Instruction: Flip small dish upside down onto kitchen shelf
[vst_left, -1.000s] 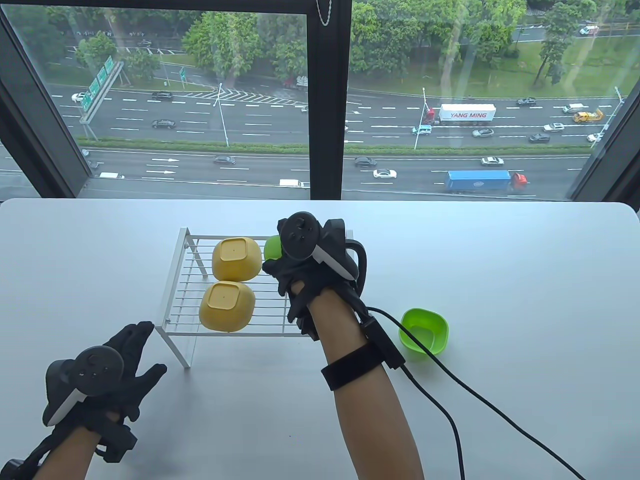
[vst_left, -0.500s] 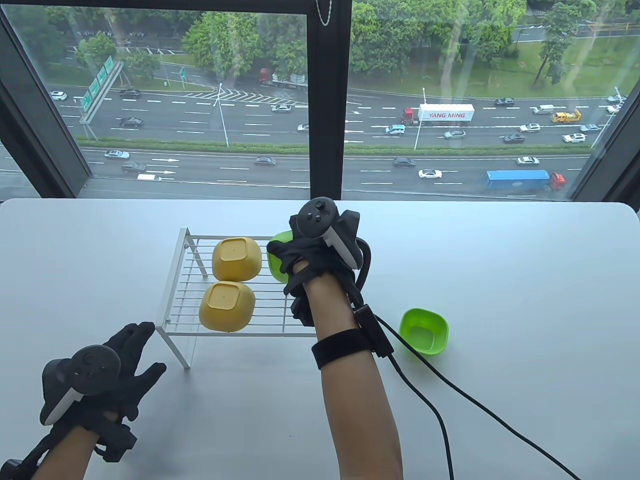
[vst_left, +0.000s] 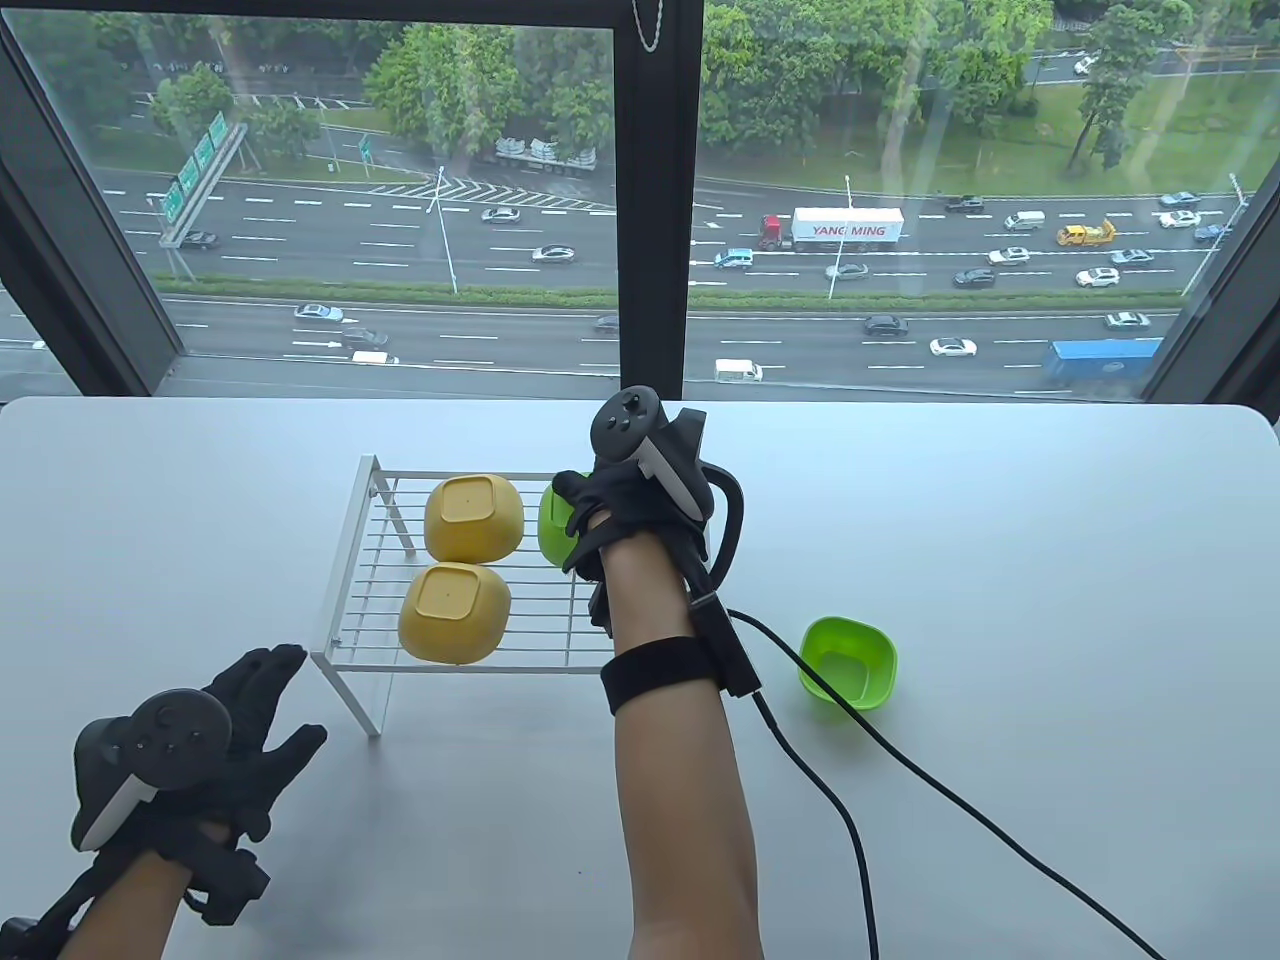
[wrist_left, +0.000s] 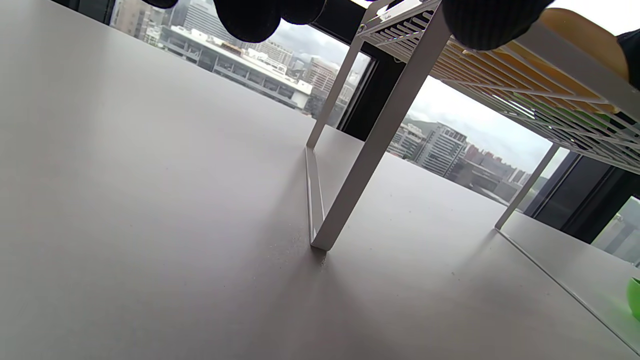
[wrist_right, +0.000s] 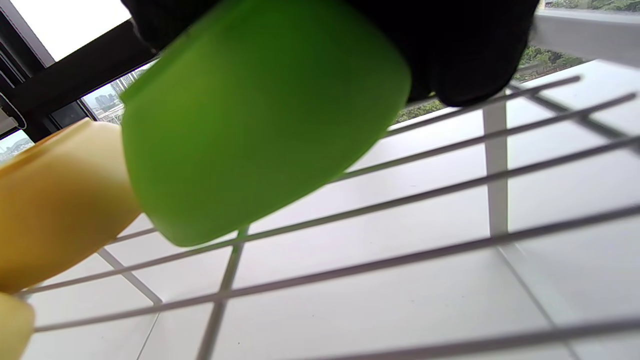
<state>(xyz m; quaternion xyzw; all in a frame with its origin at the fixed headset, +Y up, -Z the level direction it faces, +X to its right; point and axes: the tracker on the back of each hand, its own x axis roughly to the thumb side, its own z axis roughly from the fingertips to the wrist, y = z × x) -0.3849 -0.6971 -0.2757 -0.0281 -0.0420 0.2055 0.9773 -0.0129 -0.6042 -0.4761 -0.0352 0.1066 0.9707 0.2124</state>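
Note:
My right hand (vst_left: 600, 510) grips a small green dish (vst_left: 553, 522) over the back right part of the white wire shelf (vst_left: 362, 590). In the right wrist view the green dish (wrist_right: 260, 125) is tilted, its rim down and just above the wires, right beside a yellow dish (wrist_right: 60, 200). Two yellow dishes (vst_left: 473, 517) (vst_left: 455, 612) lie upside down on the shelf's left half. My left hand (vst_left: 255, 715) rests open on the table by the shelf's front left leg (wrist_left: 370, 145).
A second green dish (vst_left: 848, 662) stands upright on the table right of the shelf. The glove cable (vst_left: 900, 790) trails from my right wrist across the table to the bottom right. A window edge runs behind the table.
My right hand has turned the green dish over and lowered it closer to the shelf's wires beside the back yellow dish. The left hand has barely moved.

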